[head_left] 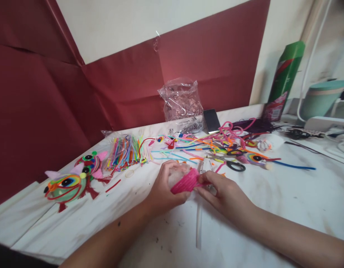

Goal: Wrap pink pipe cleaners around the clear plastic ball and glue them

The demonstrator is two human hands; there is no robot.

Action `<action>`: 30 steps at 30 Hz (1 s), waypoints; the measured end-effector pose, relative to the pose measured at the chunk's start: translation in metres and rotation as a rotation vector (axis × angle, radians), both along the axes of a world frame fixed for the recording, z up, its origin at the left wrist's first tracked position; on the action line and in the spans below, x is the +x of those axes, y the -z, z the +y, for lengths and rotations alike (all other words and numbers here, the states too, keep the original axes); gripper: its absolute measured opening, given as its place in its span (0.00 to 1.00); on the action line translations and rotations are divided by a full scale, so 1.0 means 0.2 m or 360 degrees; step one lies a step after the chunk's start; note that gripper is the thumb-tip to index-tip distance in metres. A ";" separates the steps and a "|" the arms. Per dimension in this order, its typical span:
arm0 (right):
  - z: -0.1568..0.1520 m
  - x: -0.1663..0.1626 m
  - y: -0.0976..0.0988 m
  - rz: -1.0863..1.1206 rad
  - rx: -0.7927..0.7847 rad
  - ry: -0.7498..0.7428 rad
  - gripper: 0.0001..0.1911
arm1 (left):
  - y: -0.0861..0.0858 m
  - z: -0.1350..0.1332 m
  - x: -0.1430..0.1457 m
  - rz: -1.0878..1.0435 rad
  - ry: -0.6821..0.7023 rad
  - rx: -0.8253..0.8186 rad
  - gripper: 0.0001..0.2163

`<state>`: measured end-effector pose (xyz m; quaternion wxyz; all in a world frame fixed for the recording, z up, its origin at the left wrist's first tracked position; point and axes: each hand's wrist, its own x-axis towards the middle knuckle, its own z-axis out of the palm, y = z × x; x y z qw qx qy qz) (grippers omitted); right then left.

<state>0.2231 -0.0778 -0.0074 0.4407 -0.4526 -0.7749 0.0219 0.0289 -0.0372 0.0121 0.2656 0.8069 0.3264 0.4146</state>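
My left hand [163, 188] is cupped tight around a white ball wrapped in pink pipe cleaner [183, 180] at frame centre, while my right hand [225, 195] pinches the pipe cleaner's loose end beside it. Scissors [235, 165] lie just above, near scattered pipe cleaners [188, 147]; two finished fish figures [74, 178] sit at left.

A ball [181, 179] is held between the left hand [164, 188] and right hand [222, 193] at the table's [300, 201] middle. Two fish [74, 178] are set left; scissors [230, 163] behind; a bag [181, 100] and phone [211, 120] farther back.
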 end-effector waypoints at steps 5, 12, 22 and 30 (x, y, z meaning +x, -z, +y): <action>0.00 0.00 -0.01 0.0014 0.0039 -0.0008 0.05 | 0.04 0.03 -0.02 -0.0095 0.0095 -0.0157 0.33; -0.01 0.00 -0.02 -0.0113 0.0178 -0.0029 0.08 | 0.04 0.02 -0.02 -0.0111 0.0123 -0.0188 0.33; -0.01 0.00 -0.01 -0.0028 0.0116 -0.0038 0.06 | 0.03 0.00 0.00 -0.0237 0.0096 -0.0369 0.33; -0.01 0.00 -0.02 0.0032 0.0026 -0.0041 0.07 | 0.03 0.01 -0.01 -0.0127 0.0095 -0.0288 0.32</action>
